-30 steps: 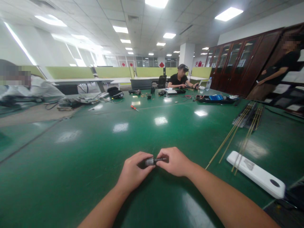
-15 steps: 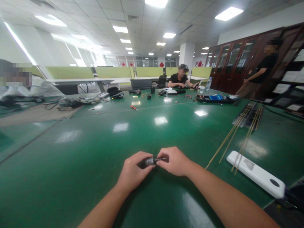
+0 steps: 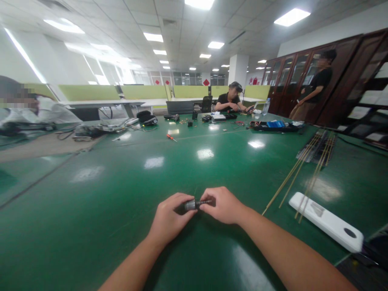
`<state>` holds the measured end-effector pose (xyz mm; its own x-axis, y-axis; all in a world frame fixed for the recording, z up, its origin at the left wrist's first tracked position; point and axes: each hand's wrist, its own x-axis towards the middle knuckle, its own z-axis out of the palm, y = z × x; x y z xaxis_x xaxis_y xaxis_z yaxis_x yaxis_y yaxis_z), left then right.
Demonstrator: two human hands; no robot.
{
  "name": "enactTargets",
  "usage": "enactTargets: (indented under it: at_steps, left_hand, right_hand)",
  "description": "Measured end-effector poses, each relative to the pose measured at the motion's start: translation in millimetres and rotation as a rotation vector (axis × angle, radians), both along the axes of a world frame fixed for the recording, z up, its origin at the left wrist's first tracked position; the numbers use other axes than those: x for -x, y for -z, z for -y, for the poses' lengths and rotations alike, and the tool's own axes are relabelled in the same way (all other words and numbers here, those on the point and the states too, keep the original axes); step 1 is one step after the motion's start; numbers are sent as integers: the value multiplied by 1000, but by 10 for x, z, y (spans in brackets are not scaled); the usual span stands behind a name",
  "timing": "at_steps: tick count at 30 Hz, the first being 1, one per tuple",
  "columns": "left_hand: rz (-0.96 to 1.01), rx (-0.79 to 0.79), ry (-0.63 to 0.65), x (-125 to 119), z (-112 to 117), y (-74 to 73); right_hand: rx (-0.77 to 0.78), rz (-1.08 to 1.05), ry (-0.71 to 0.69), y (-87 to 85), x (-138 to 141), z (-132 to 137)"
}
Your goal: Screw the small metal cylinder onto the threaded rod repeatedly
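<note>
Low in the middle of the view, my left hand [image 3: 171, 216] is closed around a small grey metal cylinder [image 3: 190, 205], with thumb and fingers on its sides. A thin dark ribbed shaft [image 3: 203, 202] sticks out of the cylinder toward the right. My right hand [image 3: 226, 206] pinches this shaft between thumb and fingers, close to the cylinder's end. Both hands are just above the green tabletop [image 3: 127, 194]. The far end of the cylinder is hidden in my left hand, and part of the shaft is covered by my right fingers.
To the right, a white oblong device [image 3: 327, 222] lies under thin yellowish rods [image 3: 291, 176]. Farther off are a red screwdriver [image 3: 171, 138], a black pouch [image 3: 146, 118] and a black tray [image 3: 274, 126]. One person [image 3: 230, 99] sits across the table; others are left and right.
The standing person at the right has moved left along the cabinets. My hands hold almost the same position, with the cylinder and shaft between them.
</note>
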<state>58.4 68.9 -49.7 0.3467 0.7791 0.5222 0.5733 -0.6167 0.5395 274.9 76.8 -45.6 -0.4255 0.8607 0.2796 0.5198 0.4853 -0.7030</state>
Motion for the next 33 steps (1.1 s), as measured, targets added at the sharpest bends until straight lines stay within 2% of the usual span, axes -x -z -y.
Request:
enactTargets:
  at_steps: [33]
  left_hand:
    - [10, 1, 4, 26, -11, 36]
  right_hand:
    - [-10, -5, 2, 9, -18, -3]
